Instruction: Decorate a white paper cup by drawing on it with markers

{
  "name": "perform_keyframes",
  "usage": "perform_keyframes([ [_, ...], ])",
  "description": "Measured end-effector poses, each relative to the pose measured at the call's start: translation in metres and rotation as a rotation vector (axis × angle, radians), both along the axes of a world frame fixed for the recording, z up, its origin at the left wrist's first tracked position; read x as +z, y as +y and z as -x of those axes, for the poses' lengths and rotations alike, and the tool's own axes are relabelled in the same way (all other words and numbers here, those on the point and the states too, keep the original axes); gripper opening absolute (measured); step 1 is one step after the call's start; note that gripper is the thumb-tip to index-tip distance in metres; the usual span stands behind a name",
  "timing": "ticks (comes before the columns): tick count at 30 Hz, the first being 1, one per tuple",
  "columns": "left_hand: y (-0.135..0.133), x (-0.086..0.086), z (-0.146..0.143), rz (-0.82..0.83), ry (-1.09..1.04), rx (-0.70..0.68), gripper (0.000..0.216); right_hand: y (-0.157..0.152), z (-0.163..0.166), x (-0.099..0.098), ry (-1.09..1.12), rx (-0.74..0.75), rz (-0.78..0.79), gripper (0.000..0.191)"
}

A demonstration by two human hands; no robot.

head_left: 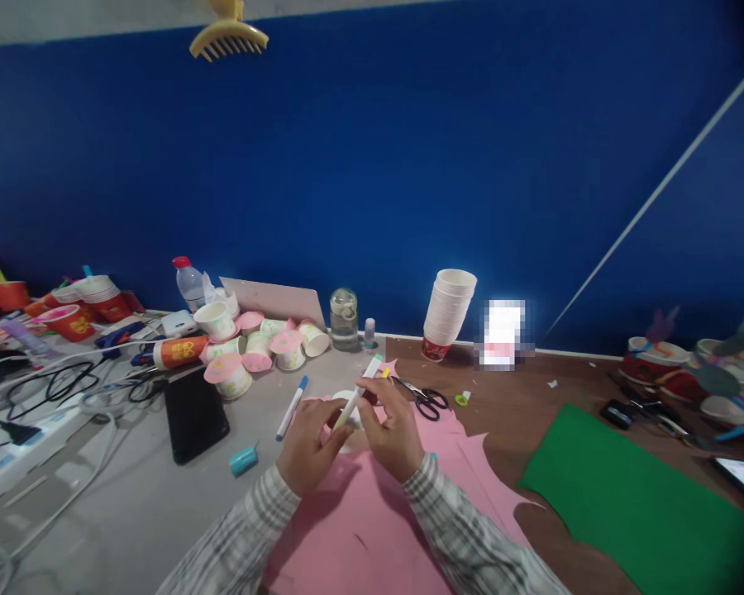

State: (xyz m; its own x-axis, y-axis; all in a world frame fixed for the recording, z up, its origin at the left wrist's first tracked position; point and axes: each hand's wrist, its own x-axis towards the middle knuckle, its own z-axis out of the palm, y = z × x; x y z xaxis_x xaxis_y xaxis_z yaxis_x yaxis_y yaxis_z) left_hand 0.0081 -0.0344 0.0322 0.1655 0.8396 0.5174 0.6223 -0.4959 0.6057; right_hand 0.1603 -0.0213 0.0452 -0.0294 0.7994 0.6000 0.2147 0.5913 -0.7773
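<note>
Both of my hands hold a white marker pen with a green tip, tilted over the pink paper. My left hand pinches its lower end between thumb and fingers. Around its middle are the fingers of my right hand. Beneath the hands lies a white round thing, partly hidden, whose kind I cannot tell. Left of my left hand lies another white marker with a blue cap. Black-handled scissors rest just beyond my right hand, at the paper's far edge.
Several small paper cups with pink discs stand at the back left, near a black phone and cables. A cup stack leans by the blue wall. Green sheet lies right. A teal roll sits front left.
</note>
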Motion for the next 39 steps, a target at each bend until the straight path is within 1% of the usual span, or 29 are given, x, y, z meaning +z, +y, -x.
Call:
perform_keyframes([
  [2,-0.002,0.002,0.0,-0.023,-0.029,0.028,0.032,-0.003,0.002,0.0,0.14,0.044,0.012,0.021],
  [4,-0.003,0.003,0.001,-0.032,-0.072,0.06,0.032,-0.006,0.003,-0.001,0.333,0.12,0.081,0.018],
  [5,-0.004,0.003,0.001,-0.045,-0.079,0.068,0.033,-0.007,0.004,-0.002,0.397,0.158,0.126,0.017],
  [6,-0.004,0.004,0.001,-0.067,-0.069,0.062,0.032,-0.007,0.005,-0.002,0.416,0.187,0.169,0.017],
  [8,-0.005,0.003,0.001,-0.111,0.005,0.012,0.029,-0.008,0.007,-0.001,0.347,0.208,0.206,0.015],
  [11,-0.005,0.002,-0.001,-0.149,0.103,-0.04,0.026,-0.009,0.009,0.002,0.246,0.2,0.164,0.01],
  [13,-0.006,0.002,-0.001,-0.156,0.116,-0.022,0.025,-0.011,0.01,0.004,0.237,0.213,0.154,0.011],
  [15,-0.007,0.002,-0.001,-0.166,0.125,-0.007,0.023,-0.011,0.009,0.004,0.221,0.24,0.195,0.01],
  [17,-0.007,0.001,0.0,-0.177,0.15,-0.032,0.023,-0.012,0.008,0.004,0.205,0.268,0.234,0.009],
  [20,-0.007,-0.001,0.001,-0.194,0.166,-0.092,0.022,-0.012,0.006,0.006,0.171,0.285,0.237,0.01],
  [23,-0.007,-0.002,0.001,-0.217,0.142,-0.046,0.015,-0.012,0.004,0.009,0.207,0.286,0.277,0.014],
  [25,-0.007,-0.001,0.002,-0.262,0.134,0.0,0.014,-0.013,0.004,0.009,0.268,0.317,0.332,0.015],
  [27,-0.008,-0.001,0.002,-0.301,0.153,0.011,0.012,-0.014,0.006,0.008,0.302,0.359,0.37,0.015],
  [29,-0.008,-0.001,0.003,-0.325,0.194,0.003,0.014,-0.016,0.01,0.004,0.303,0.369,0.383,0.013],
  [31,-0.007,-0.001,0.003,-0.344,0.24,-0.004,0.02,-0.017,0.014,-0.001,0.298,0.343,0.39,0.013],
  [34,-0.008,0.001,0.001,-0.315,0.28,-0.027,0.026,-0.019,0.018,-0.006,0.324,0.312,0.408,0.017],
  [39,-0.011,0.01,-0.003,-0.229,0.234,-0.127,0.035,-0.019,0.013,0.0,0.335,0.321,0.403,0.021],
])
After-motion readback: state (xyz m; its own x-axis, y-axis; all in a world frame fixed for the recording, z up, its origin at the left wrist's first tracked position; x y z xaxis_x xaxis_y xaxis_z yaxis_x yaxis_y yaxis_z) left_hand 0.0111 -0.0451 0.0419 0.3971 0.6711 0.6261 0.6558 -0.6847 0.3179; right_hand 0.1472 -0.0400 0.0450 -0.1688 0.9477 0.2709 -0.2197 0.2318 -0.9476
